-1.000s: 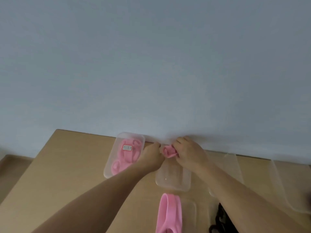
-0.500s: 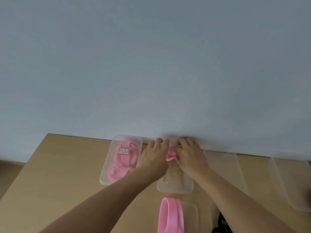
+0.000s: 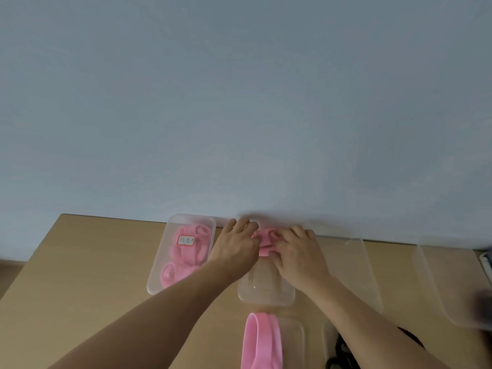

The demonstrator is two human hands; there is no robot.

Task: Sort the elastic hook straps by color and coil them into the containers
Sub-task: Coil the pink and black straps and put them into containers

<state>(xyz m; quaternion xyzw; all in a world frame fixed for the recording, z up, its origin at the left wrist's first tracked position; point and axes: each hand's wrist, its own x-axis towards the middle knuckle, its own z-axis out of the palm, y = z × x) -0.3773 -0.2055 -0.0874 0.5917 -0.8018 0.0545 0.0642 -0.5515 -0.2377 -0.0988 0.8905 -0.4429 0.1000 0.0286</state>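
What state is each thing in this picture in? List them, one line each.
Left hand: grips the coiled pink strap.
Right hand: grips the coiled pink strap too.
Coiled pink strap: bunched between both hands, over the middle container.
Middle container: lidless, near end bare.
Labelled container: lidless, holding pink straps.
Near container: lidless, pink loop at its left side.

One head-worn wide-angle view looks forward and slightly down from the near side of the table (image 3: pixel 80 275). The far wall (image 3: pixel 239 102) fills the upper frame, and the left hand (image 3: pixel 237 246) and right hand (image 3: pixel 298 254) sit at arm's reach near the table's far edge
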